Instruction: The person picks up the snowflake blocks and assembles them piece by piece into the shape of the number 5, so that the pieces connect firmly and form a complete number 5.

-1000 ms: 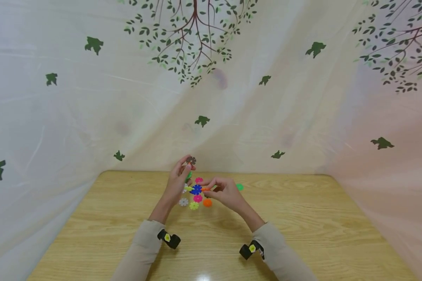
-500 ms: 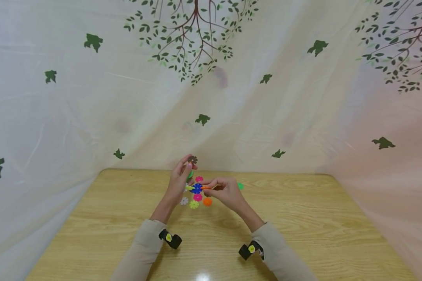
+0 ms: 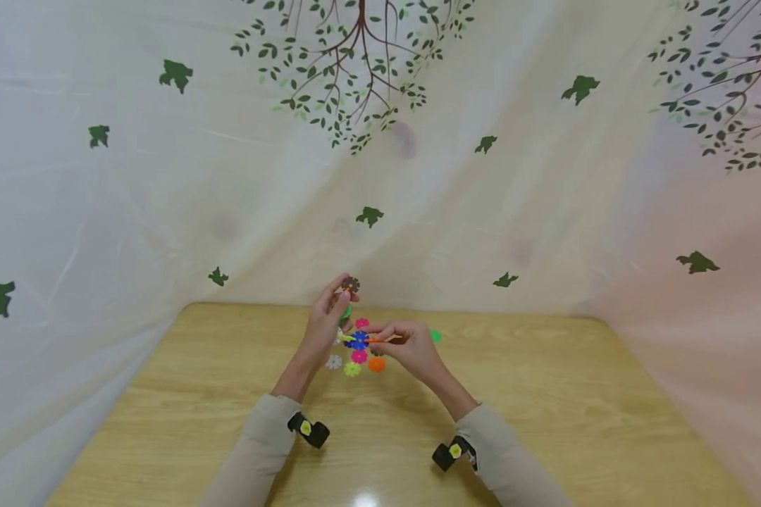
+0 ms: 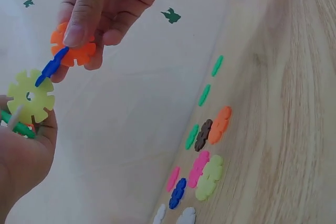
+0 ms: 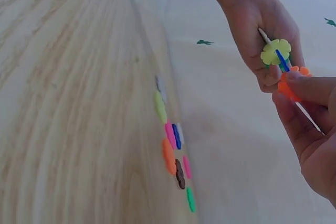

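Notched plastic flower discs are joined in a cluster between the two hands, above the table. My left hand (image 3: 320, 329) holds the cluster; a brown disc (image 3: 351, 284) shows at its fingertips, and a green disc (image 4: 20, 125) and a white one are partly hidden at its palm. A yellow disc (image 4: 39, 106) sticks out from that hand, with a blue disc (image 4: 51, 67) slotted into it edge-on. At the blue disc's other end is an orange disc (image 4: 81, 55), pinched between thumb and fingers of my right hand (image 3: 412, 346). The blue and orange discs meet at an angle.
Loose discs lie on the wooden table (image 3: 545, 394) below the hands: pink (image 3: 359, 357), yellow (image 3: 352, 369), orange (image 3: 377, 364) and white (image 3: 333, 362) among them. A green disc (image 3: 435, 336) lies beyond the right hand. A printed cloth (image 3: 279, 197) hangs behind the table.
Both hands keep the same hold and almost the same place. The head view has shifted slightly; the joined discs show no clear change.
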Action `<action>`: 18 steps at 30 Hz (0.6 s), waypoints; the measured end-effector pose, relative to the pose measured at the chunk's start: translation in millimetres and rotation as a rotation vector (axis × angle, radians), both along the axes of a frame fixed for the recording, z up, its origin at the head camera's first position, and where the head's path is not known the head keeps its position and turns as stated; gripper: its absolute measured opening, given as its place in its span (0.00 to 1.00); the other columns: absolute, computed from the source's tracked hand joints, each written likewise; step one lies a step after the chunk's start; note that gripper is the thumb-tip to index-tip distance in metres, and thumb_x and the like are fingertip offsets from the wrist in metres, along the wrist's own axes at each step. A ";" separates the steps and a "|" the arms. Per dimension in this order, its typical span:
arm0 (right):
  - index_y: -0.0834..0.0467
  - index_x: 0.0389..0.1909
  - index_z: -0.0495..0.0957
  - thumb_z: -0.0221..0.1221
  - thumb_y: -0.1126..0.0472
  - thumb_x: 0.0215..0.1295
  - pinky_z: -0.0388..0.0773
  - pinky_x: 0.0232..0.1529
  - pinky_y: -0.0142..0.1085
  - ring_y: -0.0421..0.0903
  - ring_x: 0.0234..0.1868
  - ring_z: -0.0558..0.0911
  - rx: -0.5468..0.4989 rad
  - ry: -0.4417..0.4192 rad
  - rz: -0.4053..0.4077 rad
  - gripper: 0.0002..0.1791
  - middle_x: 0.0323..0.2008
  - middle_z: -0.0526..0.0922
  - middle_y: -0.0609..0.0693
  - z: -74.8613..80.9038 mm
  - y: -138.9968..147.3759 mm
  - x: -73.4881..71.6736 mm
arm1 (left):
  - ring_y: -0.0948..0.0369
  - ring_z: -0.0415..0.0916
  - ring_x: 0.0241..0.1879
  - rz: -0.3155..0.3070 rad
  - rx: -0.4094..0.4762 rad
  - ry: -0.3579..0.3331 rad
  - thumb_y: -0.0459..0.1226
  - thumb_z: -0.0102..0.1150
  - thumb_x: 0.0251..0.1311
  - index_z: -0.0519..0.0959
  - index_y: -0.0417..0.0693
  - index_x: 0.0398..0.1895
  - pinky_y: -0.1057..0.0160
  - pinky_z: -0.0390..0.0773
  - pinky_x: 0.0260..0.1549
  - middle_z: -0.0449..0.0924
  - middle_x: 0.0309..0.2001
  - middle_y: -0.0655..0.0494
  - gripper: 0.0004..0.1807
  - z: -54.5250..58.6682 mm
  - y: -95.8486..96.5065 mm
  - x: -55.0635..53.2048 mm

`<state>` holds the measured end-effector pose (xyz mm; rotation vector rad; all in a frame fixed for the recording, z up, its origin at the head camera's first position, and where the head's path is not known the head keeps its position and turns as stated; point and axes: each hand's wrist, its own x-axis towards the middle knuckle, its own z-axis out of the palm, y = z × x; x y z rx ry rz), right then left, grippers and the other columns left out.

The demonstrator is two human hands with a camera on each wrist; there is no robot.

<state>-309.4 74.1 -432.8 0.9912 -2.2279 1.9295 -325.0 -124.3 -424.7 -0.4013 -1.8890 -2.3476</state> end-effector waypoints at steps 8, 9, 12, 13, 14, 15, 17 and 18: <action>0.71 0.36 0.86 0.67 0.72 0.63 0.87 0.41 0.34 0.49 0.43 0.89 0.053 -0.012 -0.089 0.04 0.46 0.87 0.67 7.4 14.6 -6.4 | 0.56 0.78 0.48 -0.140 -0.084 -0.069 0.45 0.45 0.80 0.62 0.41 0.75 0.52 0.80 0.58 0.77 0.59 0.39 0.27 5.1 -3.3 0.1; 0.71 0.35 0.86 0.67 0.72 0.63 0.87 0.41 0.33 0.46 0.43 0.89 0.054 -0.015 -0.101 0.04 0.45 0.87 0.68 8.7 16.8 -7.2 | 0.55 0.78 0.51 -0.170 -0.100 -0.080 0.45 0.46 0.79 0.63 0.41 0.74 0.45 0.75 0.64 0.78 0.60 0.38 0.27 4.7 -4.6 0.4; 0.70 0.35 0.86 0.67 0.71 0.63 0.86 0.41 0.32 0.41 0.41 0.89 0.047 -0.007 -0.117 0.04 0.44 0.88 0.67 13.3 22.5 -9.5 | 0.52 0.76 0.59 -0.248 -0.132 -0.124 0.41 0.53 0.76 0.64 0.41 0.75 0.34 0.57 0.73 0.75 0.65 0.36 0.28 2.1 -7.5 0.6; 0.70 0.35 0.86 0.67 0.71 0.63 0.86 0.40 0.32 0.41 0.41 0.89 0.045 0.003 -0.120 0.04 0.44 0.88 0.67 14.0 23.8 -10.6 | 0.51 0.76 0.60 -0.265 -0.140 -0.135 0.39 0.55 0.75 0.65 0.40 0.74 0.34 0.56 0.74 0.75 0.66 0.36 0.28 1.2 -7.9 0.6; 0.70 0.34 0.86 0.68 0.71 0.62 0.86 0.40 0.32 0.41 0.40 0.89 0.046 0.016 -0.123 0.04 0.43 0.88 0.67 14.5 24.7 -11.7 | 0.52 0.77 0.60 -0.278 -0.149 -0.144 0.38 0.57 0.73 0.67 0.38 0.72 0.35 0.57 0.74 0.75 0.65 0.36 0.28 0.3 -8.1 0.7; 0.69 0.34 0.86 0.68 0.71 0.62 0.86 0.40 0.32 0.41 0.41 0.89 0.048 0.029 -0.125 0.04 0.43 0.88 0.67 15.0 25.4 -12.5 | 0.53 0.78 0.59 -0.286 -0.163 -0.149 0.37 0.59 0.72 0.69 0.37 0.70 0.37 0.61 0.73 0.77 0.64 0.38 0.27 -0.5 -8.1 0.8; 0.69 0.34 0.87 0.68 0.71 0.61 0.86 0.39 0.33 0.43 0.41 0.89 0.049 0.057 -0.128 0.04 0.42 0.88 0.66 15.2 25.5 -14.1 | 0.55 0.81 0.55 -0.297 -0.178 -0.160 0.35 0.62 0.69 0.72 0.33 0.66 0.44 0.73 0.67 0.79 0.59 0.42 0.25 -1.3 -7.0 1.5; 0.69 0.33 0.87 0.69 0.71 0.61 0.86 0.39 0.33 0.44 0.41 0.89 0.051 0.071 -0.132 0.03 0.41 0.89 0.66 15.0 25.0 -14.7 | 0.56 0.82 0.52 -0.298 -0.183 -0.164 0.34 0.63 0.68 0.73 0.32 0.64 0.47 0.78 0.62 0.81 0.56 0.45 0.24 -1.5 -6.2 2.0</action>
